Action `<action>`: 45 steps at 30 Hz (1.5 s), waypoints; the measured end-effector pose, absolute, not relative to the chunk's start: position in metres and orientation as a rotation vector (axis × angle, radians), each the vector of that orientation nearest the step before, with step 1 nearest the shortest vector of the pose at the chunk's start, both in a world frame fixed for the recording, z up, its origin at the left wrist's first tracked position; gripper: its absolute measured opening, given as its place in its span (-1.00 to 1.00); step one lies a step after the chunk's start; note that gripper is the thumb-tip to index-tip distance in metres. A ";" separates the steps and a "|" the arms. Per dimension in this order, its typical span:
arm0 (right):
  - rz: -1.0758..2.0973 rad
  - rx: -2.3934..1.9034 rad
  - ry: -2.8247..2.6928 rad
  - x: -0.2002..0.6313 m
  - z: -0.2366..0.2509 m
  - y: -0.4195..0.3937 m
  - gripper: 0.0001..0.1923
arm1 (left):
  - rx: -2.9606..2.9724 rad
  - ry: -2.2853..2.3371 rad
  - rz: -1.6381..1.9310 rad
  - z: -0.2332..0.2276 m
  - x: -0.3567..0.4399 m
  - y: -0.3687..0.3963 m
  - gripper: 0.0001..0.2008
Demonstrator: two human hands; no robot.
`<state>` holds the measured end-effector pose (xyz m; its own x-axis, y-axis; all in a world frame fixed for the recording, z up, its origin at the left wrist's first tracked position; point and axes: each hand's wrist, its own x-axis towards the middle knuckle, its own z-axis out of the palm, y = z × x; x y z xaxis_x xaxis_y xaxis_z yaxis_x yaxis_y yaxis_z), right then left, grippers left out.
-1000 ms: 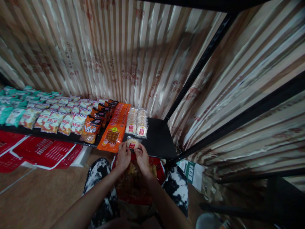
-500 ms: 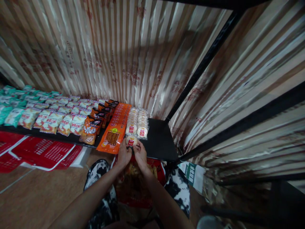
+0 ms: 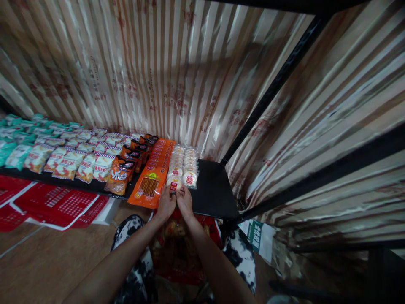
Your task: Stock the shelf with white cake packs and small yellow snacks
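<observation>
Both hands, left hand (image 3: 166,204) and right hand (image 3: 184,201), pinch a clear round-cake packet (image 3: 174,183) at the shelf (image 3: 212,190) front, touching its row; pushed carelessly, it could buckle the row (image 3: 183,162) or slide off.

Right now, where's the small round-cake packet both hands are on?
Head view, centre: round-cake packet at the black shelf's front edge, heading the left cake row, right of the orange packs.

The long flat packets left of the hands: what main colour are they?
Orange packets, clearest in the head view.
</observation>
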<state>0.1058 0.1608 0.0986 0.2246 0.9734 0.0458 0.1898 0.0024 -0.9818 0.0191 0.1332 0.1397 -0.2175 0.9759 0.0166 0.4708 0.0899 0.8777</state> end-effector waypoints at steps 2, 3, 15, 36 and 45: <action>0.920 -1.432 -1.180 0.105 0.100 0.163 -0.62 | 1.414 1.780 0.990 0.143 0.019 0.134 -0.52; 0.919 -1.434 -1.180 0.104 0.101 0.165 -0.63 | 1.414 1.779 0.954 0.144 0.020 0.135 -0.51; 0.914 -1.438 -1.205 0.103 0.108 0.175 -0.63 | 1.452 1.712 0.994 0.142 0.022 0.138 -0.56; 0.865 -1.419 -1.223 0.100 0.111 0.178 -0.51 | 1.598 1.626 0.947 0.141 0.017 0.145 -0.57; 0.904 -1.392 -1.244 0.100 0.105 0.177 -0.47 | 1.556 1.626 0.979 0.138 0.016 0.148 -0.61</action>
